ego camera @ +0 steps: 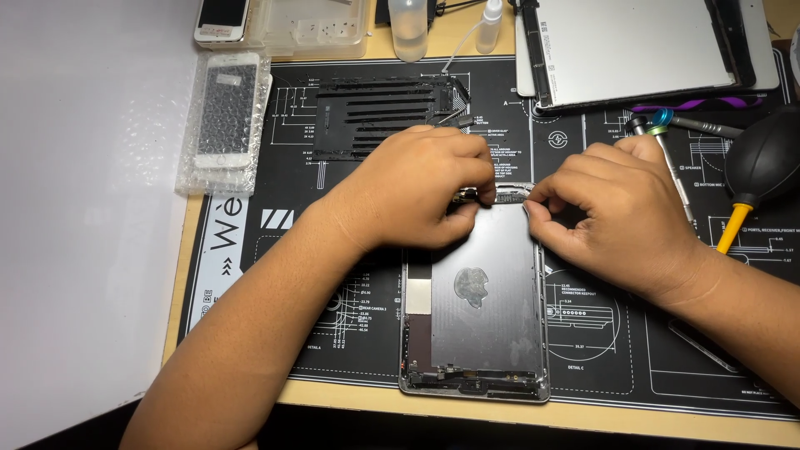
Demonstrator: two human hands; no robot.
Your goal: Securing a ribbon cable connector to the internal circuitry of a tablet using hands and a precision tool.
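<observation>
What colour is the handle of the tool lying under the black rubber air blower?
Yellow handle, beneath the black rubber air blower; head view.

Pretty cramped up top for me: the black battery pack (379,117) sits just behind my left hand (417,187), and screwdrivers (679,162) plus the rubber air blower (762,158) crowd my right hand (612,204). Bare mat (275,275) left of the tablet shell (475,308) is passable.
</observation>
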